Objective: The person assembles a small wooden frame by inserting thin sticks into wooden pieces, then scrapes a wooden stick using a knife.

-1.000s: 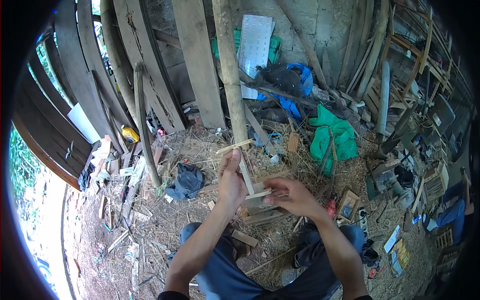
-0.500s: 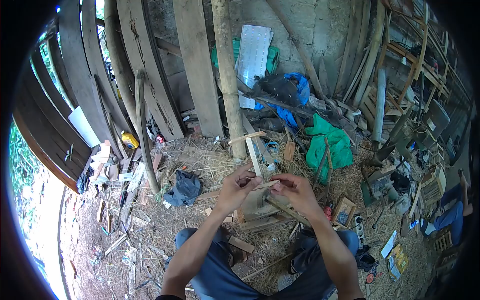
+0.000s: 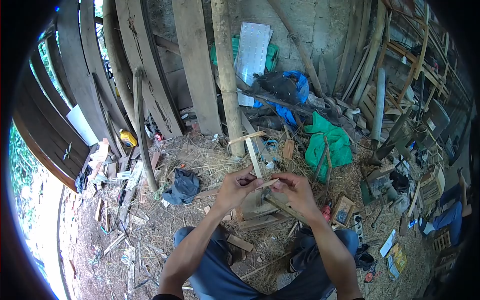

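Left hand (image 3: pixel 237 190) pinched the near end of a light, T-like assembly of pale, thin wooden strips (image 3: pixel 254 159) between thumb and fingers. Right hand (image 3: pixel 294 192) had thumb and forefinger pinched on the right end of a short, pale wooden crosspiece (image 3: pixel 268 184) at the assembly's near end — fingertips of both hands close together. A second thin, pale wooden crosspiece (image 3: pixel 246 137) sat across the far end, slightly tilted. Cannot tell how the strips were joined.

Assembly was above the littered ground, in front of the seated person's knees, its far end near the base of a tall, round, tan wooden post (image 3: pixel 229 85). Low, brown wooden boards (image 3: pixel 263 221) lay below the hands. Crumpled dark grey plastic bag (image 3: pixel 183 188) on the left; crumpled bright green plastic bag (image 3: pixel 328 145) on the far right. Small, open rectangular wooden box (image 3: pixel 343 211) lay right of the right hand — red object (image 3: pixel 326 213) just beside it.
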Available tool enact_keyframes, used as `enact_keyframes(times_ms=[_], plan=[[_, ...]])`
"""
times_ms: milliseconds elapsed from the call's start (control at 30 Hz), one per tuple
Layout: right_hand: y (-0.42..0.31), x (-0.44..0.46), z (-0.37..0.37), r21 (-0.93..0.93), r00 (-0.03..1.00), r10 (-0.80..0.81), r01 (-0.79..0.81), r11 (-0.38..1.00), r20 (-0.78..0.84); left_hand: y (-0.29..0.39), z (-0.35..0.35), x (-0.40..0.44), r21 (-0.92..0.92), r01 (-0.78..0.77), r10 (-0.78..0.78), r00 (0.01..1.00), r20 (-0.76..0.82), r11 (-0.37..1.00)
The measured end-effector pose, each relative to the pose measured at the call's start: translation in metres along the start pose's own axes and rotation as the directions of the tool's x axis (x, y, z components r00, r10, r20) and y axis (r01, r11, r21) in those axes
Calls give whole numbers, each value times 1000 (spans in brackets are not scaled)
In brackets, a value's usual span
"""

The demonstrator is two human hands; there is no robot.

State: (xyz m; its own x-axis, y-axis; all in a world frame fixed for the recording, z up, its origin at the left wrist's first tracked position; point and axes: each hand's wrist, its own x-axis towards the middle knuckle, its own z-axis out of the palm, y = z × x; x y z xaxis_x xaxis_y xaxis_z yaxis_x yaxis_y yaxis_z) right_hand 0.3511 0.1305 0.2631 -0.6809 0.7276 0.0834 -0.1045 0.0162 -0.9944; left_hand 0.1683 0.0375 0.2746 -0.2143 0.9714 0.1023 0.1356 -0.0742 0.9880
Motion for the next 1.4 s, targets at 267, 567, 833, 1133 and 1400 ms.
enact_keyframes(times_ms=[267, 567, 833, 1133, 1400], plan=[[-22, 0, -13, -350, 985, -165, 138, 926, -48, 2, -3, -1, -119, -1, 3, 1000, 21, 993], [-30, 12, -37, -381, 932, -291, 194, 904, -215, 14, -8, -6, 327, -102, 14, 965, 262, 940], [-32, 8, -36, -425, 962, -228, 147, 893, -147, 7, -19, -1, 368, -241, 124, 941, 313, 898], [49, 27, -39, -51, 881, 7, -35, 998, -472, -76, -11, 16, -268, 276, -345, 902, -259, 923], [101, 18, -25, 166, 859, 185, -119, 979, -477, -112, 3, 9, 80, 243, -176, 860, -480, 967]])
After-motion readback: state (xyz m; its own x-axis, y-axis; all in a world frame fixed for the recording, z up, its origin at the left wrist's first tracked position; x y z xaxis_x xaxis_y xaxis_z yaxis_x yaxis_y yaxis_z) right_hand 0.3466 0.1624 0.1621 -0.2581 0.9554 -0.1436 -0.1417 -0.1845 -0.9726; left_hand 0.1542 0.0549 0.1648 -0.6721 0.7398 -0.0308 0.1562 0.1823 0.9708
